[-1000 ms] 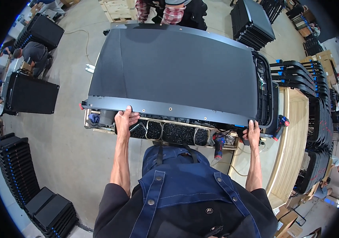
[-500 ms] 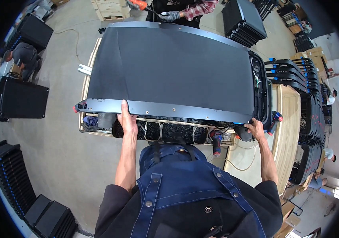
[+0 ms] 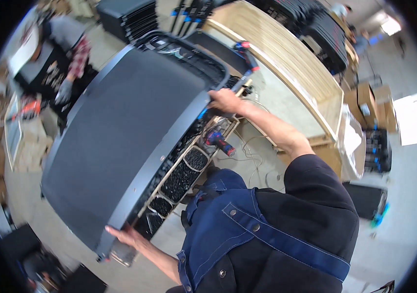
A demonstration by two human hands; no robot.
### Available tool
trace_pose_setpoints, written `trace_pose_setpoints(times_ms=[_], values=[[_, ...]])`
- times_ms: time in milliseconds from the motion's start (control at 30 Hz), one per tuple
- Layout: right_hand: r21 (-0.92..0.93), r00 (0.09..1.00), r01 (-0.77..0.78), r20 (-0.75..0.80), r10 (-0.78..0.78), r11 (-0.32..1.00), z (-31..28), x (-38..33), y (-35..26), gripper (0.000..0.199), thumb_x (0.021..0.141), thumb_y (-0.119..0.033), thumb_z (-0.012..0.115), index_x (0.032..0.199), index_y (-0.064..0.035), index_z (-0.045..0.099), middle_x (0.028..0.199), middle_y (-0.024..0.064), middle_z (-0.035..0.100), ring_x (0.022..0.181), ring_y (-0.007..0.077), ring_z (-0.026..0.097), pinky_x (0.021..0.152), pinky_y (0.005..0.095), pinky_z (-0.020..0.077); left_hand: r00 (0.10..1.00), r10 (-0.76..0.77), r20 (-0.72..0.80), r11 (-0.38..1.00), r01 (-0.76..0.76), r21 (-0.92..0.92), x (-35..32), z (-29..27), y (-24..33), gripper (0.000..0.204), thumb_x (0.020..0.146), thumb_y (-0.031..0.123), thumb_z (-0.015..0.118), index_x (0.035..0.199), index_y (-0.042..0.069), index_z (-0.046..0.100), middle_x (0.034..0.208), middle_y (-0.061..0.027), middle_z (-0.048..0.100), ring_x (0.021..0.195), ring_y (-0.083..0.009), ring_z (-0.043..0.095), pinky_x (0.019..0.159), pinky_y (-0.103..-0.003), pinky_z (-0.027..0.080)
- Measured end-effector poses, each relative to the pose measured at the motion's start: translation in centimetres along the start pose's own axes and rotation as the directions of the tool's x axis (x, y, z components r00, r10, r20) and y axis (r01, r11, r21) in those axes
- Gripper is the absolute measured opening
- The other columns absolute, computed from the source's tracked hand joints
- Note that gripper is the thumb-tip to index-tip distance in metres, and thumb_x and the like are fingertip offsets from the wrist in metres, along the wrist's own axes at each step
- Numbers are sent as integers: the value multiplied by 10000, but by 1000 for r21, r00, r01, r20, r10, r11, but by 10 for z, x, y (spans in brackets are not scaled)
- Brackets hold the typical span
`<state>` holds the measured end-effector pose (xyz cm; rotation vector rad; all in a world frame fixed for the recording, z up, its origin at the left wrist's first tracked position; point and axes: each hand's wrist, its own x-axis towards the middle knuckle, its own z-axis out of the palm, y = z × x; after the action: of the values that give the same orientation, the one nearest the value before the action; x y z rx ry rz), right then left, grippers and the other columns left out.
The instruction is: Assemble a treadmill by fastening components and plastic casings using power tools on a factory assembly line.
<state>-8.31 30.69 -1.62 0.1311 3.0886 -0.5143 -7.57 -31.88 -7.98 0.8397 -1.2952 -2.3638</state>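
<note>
Change: the big dark panel [image 3: 120,132], level and square across the view half a second ago, now runs slantwise from lower left to upper right; the whole view has swung with it.
Left hand: the left hand [image 3: 126,238] grips the panel's near edge at the low corner, fingers curled under the rim.
Right hand: the right hand [image 3: 225,101] is closed over the same edge near the upper corner, arm stretched out.
Panel: raised in both hands, tilted, above the tray of black parts [image 3: 181,176] it was lying over.
Progress: as I judge it, the lift is done and the panel is mid-carry; setting it down somewhere is what remains.
Far side: another person's gloved hand [image 3: 63,92] is close to the panel's far edge; whether it touches the panel I cannot tell.
Around: a red and blue power drill [image 3: 219,142] lies with loose cables under the right arm; a long wooden desk [image 3: 286,58] runs along the right; stacks of black cases [image 3: 125,17] stand beyond.
In the way: the desk edge, the drill and the other person all sit close to the panel's ends.
</note>
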Motion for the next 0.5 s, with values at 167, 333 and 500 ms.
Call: trace_pose_setpoints(times_ms=[167,333,500], values=[[500,841,-33,-454,295,865,-2,-46,21,372,919,-266,731,1230,-91,625,905,130,715,856,340,698,778,431,548,995,-69,67,996,73,-51,11,-20,-9,762,914,450,737,1412,-60,467,1423,-191,536,1277,-322,540,1102,-468,474],[525,655,-657,42,755,541,46,-69,212,456,902,-264,684,1272,-2,641,1183,213,703,1121,345,672,982,403,508,953,-240,186,970,242,16,38,-61,10,710,961,540,627,1276,-88,526,1177,-185,646,1009,-292,657,835,-343,601],[514,332,-795,-79,940,323,145,-106,358,804,792,-271,805,1471,-23,452,1182,218,682,1057,354,676,956,389,535,888,-459,-38,887,460,44,-29,-53,-18,875,933,777,404,1041,-53,657,932,-148,684,778,-224,633,698,-352,582]])
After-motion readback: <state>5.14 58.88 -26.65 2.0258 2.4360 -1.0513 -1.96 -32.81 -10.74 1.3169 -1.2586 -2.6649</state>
